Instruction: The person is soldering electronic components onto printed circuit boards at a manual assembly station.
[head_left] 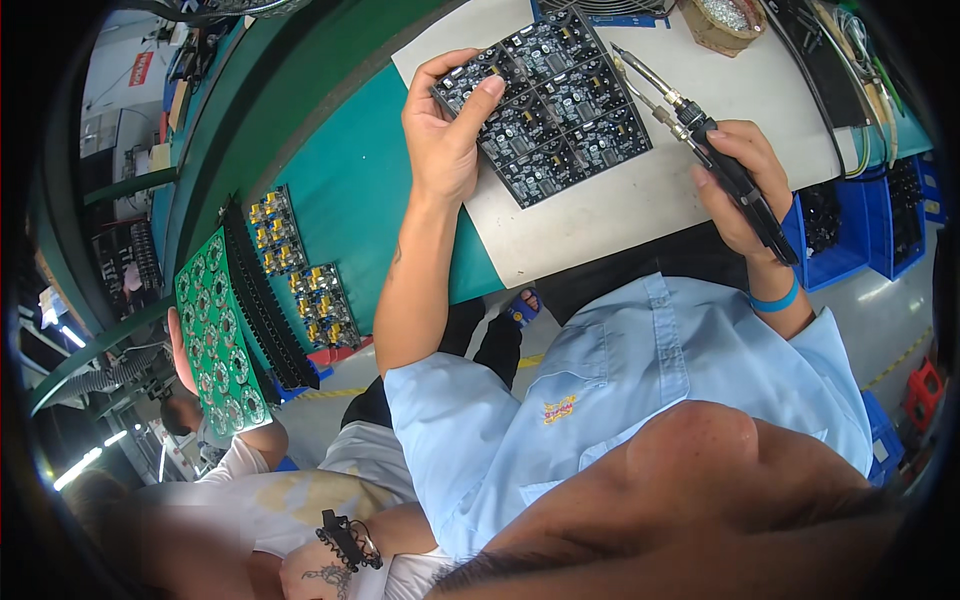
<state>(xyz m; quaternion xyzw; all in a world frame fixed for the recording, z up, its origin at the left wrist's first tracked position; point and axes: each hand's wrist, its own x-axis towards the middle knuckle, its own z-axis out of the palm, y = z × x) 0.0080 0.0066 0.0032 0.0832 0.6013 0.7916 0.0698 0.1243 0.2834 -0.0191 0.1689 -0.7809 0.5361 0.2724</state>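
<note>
My left hand grips a black circuit board panel by its left edge, with the thumb pressed on top. Small components cover the panel, which is divided into several sections and held tilted above a white sheet. In my right hand is a black-handled soldering iron, its fingers wrapped round the handle. A thin metal tube runs alongside the iron's shaft. The iron's tip points up and to the left, close to the panel's right edge; whether it touches the panel I cannot tell.
Boards with yellow parts lie on the teal mat at left. Beside them, a co-worker's hand supports a green panel. A small pot of shiny metal curls stands at the far right, above blue bins of dark parts. Cables hang nearby.
</note>
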